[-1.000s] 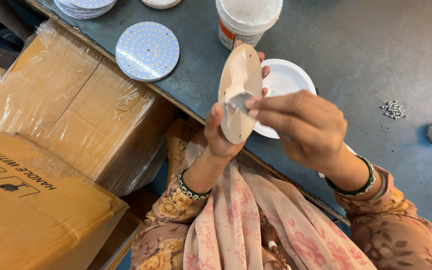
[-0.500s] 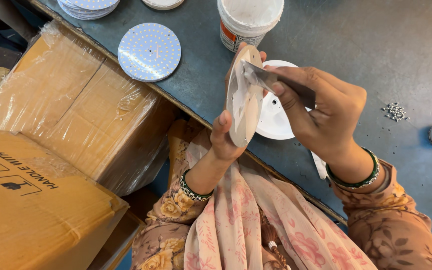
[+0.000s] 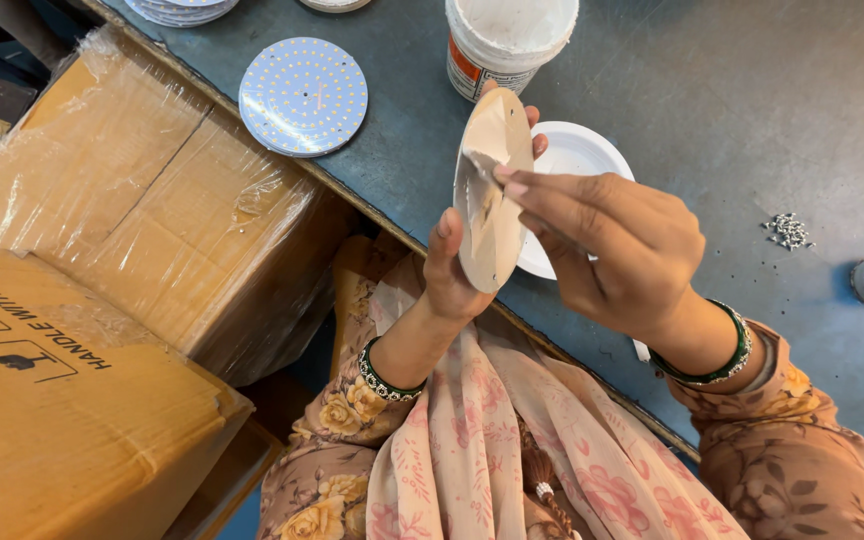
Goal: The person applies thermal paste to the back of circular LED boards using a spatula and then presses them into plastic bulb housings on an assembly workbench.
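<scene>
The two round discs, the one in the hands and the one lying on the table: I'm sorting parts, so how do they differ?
The held disc shows a plain tan face smeared with pale paste; the table disc shows a whitish face dotted with small yellow chips. The held disc is tilted nearly on edge, gripped by the left hand while the right hand works a small tool on it; the table disc lies flat, untouched. Both are thin, round and look similar in size.
</scene>
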`<state>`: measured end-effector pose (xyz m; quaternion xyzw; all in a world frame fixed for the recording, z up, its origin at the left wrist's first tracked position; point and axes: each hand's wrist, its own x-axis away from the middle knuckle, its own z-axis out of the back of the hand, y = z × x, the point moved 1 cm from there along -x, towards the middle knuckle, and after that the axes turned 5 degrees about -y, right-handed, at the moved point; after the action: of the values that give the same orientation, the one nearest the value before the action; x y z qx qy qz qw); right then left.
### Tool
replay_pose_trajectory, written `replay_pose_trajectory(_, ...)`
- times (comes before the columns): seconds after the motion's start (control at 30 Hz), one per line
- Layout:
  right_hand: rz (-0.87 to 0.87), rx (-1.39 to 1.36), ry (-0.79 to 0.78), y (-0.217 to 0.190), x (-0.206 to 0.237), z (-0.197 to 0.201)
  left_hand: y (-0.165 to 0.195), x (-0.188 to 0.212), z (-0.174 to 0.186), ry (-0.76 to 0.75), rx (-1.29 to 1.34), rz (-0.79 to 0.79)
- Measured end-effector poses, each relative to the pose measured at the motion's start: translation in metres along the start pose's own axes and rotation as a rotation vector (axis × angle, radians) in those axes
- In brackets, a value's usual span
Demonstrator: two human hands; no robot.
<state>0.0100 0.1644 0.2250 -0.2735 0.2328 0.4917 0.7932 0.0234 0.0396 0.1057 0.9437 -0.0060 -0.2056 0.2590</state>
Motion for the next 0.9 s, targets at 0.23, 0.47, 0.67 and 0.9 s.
replay_pose_trajectory(0.23,0.161,0.045,-0.068,0.006,0.001,-0.001,0.006,0.004,0.002,-0.025,0.049,-0.035)
replay_pose_trajectory(0.47,0.018,-0.050,-0.046,-0.003,0.007,-0.002,-0.002,0.002,0.006,0.031,0.079,-0.058)
replay_pose_trajectory(0.67,-0.053,-0.090,-0.069,-0.012,0.006,-0.001,-0.007,0.002,0.011,0.115,0.126,-0.082)
replay_pose_trajectory(0.9,-0.049,-0.143,-0.091,-0.012,0.004,-0.005,-0.008,0.002,0.016,0.157,0.174,-0.044)
